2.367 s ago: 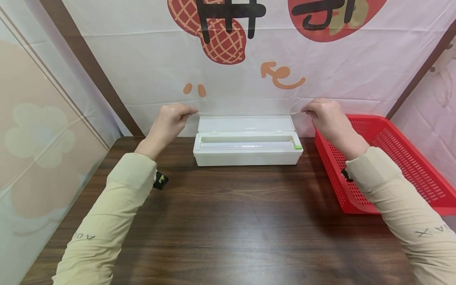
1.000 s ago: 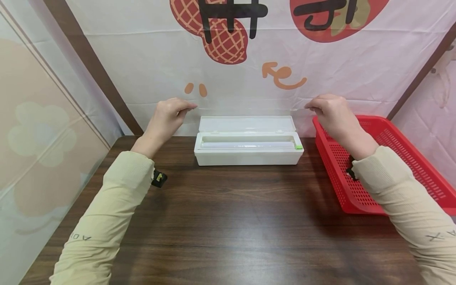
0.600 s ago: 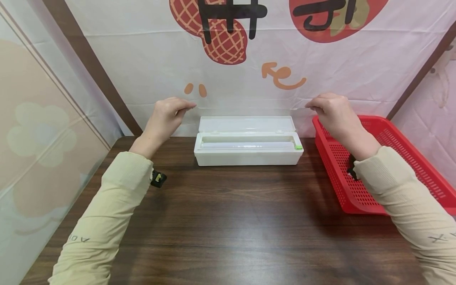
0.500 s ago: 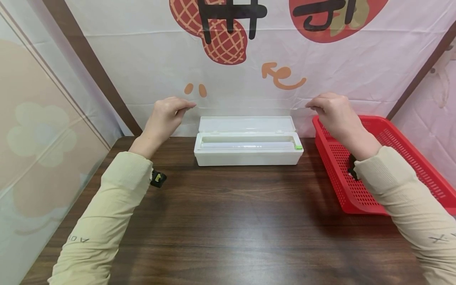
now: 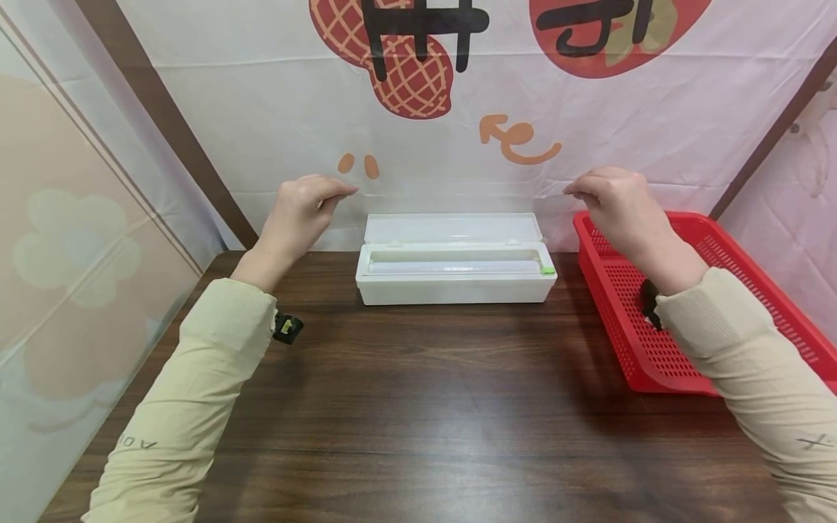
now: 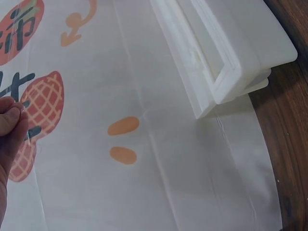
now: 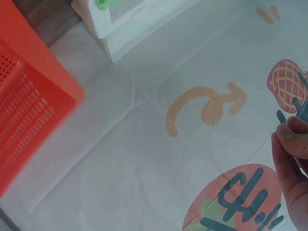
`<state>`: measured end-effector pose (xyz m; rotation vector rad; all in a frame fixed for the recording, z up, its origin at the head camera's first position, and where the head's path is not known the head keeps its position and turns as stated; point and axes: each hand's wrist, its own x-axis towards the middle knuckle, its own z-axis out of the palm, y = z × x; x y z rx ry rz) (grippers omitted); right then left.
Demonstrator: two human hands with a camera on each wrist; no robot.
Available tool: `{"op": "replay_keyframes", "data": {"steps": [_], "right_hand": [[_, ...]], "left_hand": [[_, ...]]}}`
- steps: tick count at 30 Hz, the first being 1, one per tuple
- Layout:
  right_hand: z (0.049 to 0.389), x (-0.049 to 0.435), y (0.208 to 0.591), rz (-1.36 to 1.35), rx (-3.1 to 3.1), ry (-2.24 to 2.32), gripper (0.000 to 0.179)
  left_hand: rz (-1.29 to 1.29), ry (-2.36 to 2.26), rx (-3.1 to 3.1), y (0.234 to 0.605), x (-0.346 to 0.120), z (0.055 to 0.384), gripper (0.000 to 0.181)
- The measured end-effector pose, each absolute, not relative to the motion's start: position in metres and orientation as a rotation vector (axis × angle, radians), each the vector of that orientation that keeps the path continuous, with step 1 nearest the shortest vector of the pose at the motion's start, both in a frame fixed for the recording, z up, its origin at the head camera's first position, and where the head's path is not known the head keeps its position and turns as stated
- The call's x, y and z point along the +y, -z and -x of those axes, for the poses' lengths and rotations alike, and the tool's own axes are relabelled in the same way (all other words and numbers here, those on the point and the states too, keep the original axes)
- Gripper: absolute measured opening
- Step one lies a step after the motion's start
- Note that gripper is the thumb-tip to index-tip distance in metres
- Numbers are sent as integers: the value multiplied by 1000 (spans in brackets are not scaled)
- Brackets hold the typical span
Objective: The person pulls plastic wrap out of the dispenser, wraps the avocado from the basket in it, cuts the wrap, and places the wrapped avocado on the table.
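Note:
Toward the back of the table stands a white plastic-wrap dispenser, its lid tipped up against the wall cloth. A pale roll lies inside, and a green slide cutter sits at the right end of the front edge. My left hand, above and left of the box, pinches thumb to fingertips on barely visible clear plastic wrap. Above and right of the box, my right hand pinches the same way. Between the hands the film is almost invisible; whether it still joins the roll I cannot tell.
A red perforated basket stands on the right of the table, partly under my right forearm. A white printed cloth hangs behind the dispenser. Dark wood tabletop extends in front.
Both hands have risen slightly and drawn a little farther apart, still pinching. The dispenser and basket stay where they were.

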<state>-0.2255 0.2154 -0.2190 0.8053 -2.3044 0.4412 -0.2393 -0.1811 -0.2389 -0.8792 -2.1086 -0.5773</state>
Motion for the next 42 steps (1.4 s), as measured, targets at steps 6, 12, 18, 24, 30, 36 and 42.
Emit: {"op": "replay_keyframes", "data": {"steps": [6,12,18,24,30,36,42], "right_hand": [[224,216,218,-820,-2281,-454,18],[222,216,215,-826,-2263,-449,18],[221,216,214,-832,-2238,-453,18],[219,216,211,-818,-2238,-445,16],[216,217,209,-814,-2225,-439,16],[214,217,206,-817,-2216,-447,16],[212,217,204,-817,-2218,-457,16]], "left_hand": [[894,571,-2086,236,-181,238,13],[895,561,-2076,234,-182,237,13],[891,554,-2074,233,-183,236,14],[892,548,-2067,231,-183,232,14],[889,536,-2059,228,-183,231,13],[885,544,-2049,226,-182,230,13],[872,553,-2035,224,-182,229,13]]}}
